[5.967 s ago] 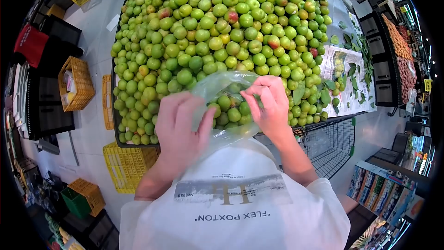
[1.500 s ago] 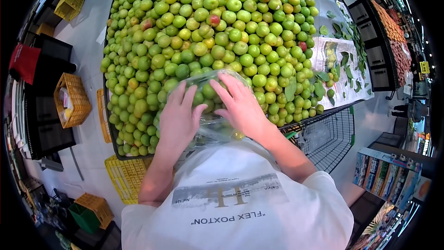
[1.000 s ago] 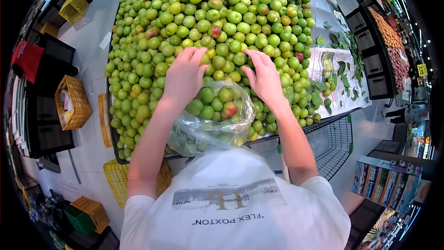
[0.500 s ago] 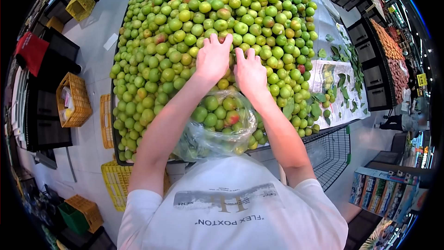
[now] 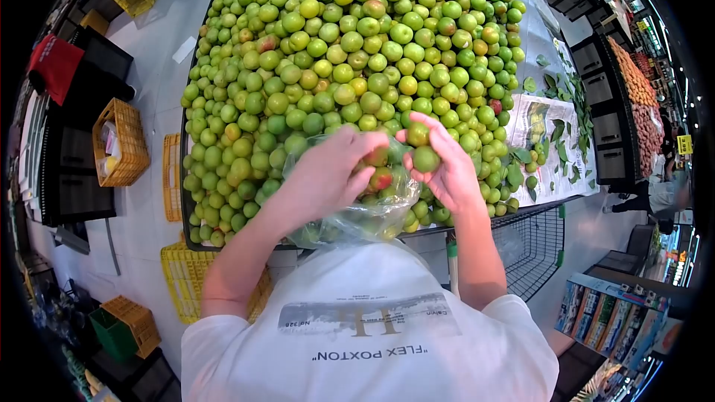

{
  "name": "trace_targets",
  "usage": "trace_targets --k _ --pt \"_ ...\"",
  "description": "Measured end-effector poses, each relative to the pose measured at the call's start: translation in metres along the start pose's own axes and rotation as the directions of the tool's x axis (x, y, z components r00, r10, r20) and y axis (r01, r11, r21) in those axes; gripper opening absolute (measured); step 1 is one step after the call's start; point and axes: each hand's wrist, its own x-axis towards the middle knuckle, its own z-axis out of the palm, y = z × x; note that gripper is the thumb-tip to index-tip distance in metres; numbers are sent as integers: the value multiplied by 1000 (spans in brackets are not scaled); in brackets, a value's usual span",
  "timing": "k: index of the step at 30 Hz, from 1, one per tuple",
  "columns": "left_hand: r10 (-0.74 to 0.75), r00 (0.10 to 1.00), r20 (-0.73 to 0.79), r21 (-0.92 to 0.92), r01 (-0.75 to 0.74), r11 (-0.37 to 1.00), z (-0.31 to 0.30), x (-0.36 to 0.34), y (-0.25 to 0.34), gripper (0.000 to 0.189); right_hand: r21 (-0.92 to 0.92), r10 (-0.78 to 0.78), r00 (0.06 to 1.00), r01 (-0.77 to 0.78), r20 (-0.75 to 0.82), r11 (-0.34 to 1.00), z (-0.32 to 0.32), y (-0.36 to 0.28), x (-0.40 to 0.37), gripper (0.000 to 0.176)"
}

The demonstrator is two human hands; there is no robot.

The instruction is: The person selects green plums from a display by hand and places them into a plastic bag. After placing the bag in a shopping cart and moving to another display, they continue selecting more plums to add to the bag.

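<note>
A big heap of green plums point(image 5: 350, 52), a few blushed red, fills a dark display bin in front of me. A clear plastic bag point(image 5: 372, 212) with several plums in it rests at the bin's near edge, against my white shirt. My left hand point(image 5: 331, 171) is curled over the bag's mouth and holds a reddish-green plum there. My right hand point(image 5: 443, 164) hovers just right of the bag, palm up, holding two green plums point(image 5: 421, 147).
Newspaper with loose green leaves point(image 5: 547, 130) lies right of the heap. A black wire cart point(image 5: 529, 234) stands at the lower right. Yellow crates point(image 5: 123, 141) and black bins sit on the floor at the left. Another person point(image 5: 659, 193) stands at the far right.
Both hands have pulled back from the heap toward the bag, each now carrying plums. Before that they had let go of the bag and reached up onto the pile.
</note>
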Motion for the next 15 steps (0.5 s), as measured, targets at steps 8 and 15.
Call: trace_targets --k 8,15 --pt "-78 997 13 310 70 948 36 -43 5 60 -862 -487 851 387 197 327 25 58 -14 41" --pt "-185 982 -40 255 189 948 45 -65 -8 78 -927 -486 822 370 297 60 37 69 -19 54"
